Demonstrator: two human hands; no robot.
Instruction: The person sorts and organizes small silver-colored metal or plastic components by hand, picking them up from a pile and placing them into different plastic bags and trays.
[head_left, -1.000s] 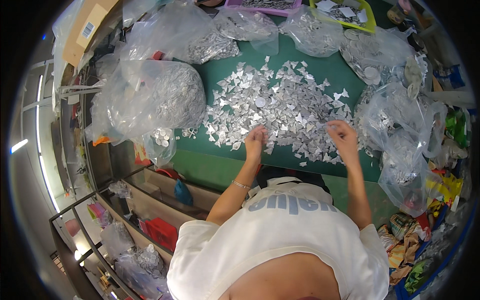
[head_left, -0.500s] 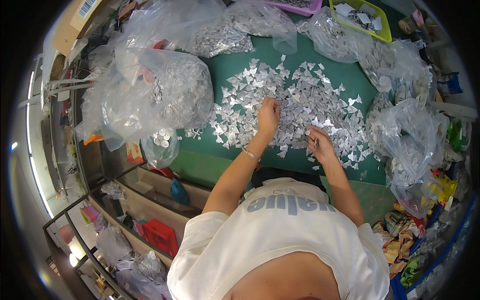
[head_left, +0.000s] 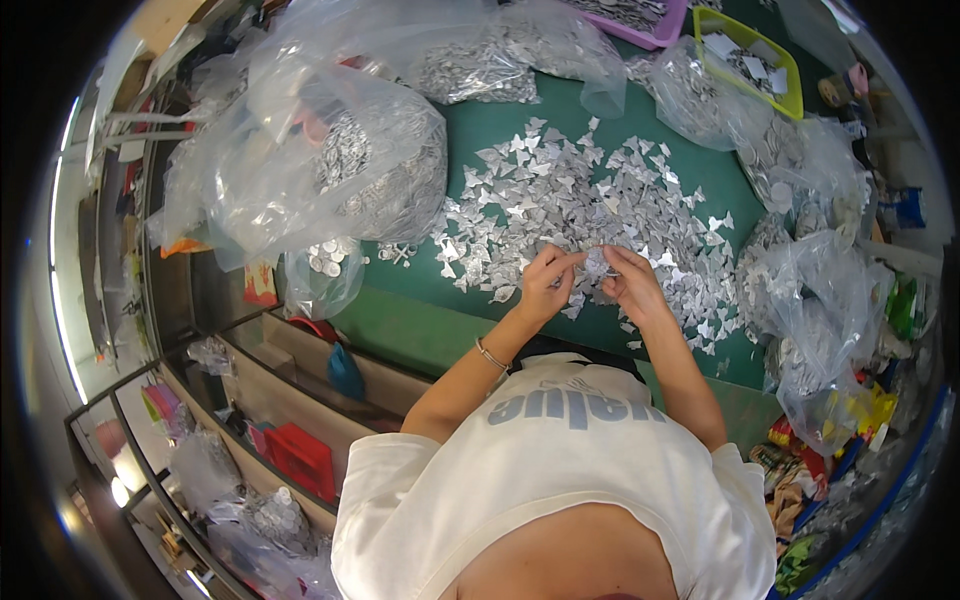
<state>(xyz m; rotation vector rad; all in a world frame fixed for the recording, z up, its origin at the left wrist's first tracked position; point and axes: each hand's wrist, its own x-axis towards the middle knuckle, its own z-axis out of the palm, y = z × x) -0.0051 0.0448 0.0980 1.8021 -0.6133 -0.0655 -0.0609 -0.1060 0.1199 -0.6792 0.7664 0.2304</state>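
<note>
Small flat silver metal pieces (head_left: 560, 195) with pointed corners lie in a wide loose heap on the green tabletop (head_left: 480, 325). Over the near edge of the heap my two hands have come close together. My right hand (head_left: 638, 290) is closed, with thumb and fingers pinching a silver metal piece (head_left: 597, 264); whether more than one is held I cannot tell. My left hand (head_left: 548, 285) has its fingers bent together, their tips reaching toward that piece. Anything between the left fingertips is too small to make out.
A large clear bag of metal parts (head_left: 390, 160) stands left of the heap, and more bags (head_left: 810, 290) line the right side. At the back are a purple tray (head_left: 660, 35) and a yellow-green basket (head_left: 790, 85). An open drawer (head_left: 300, 370) lies at lower left.
My left hand has drawn back from the middle of the heap toward me. My right hand has shifted slightly up and left, so both now meet near the heap's front edge.
</note>
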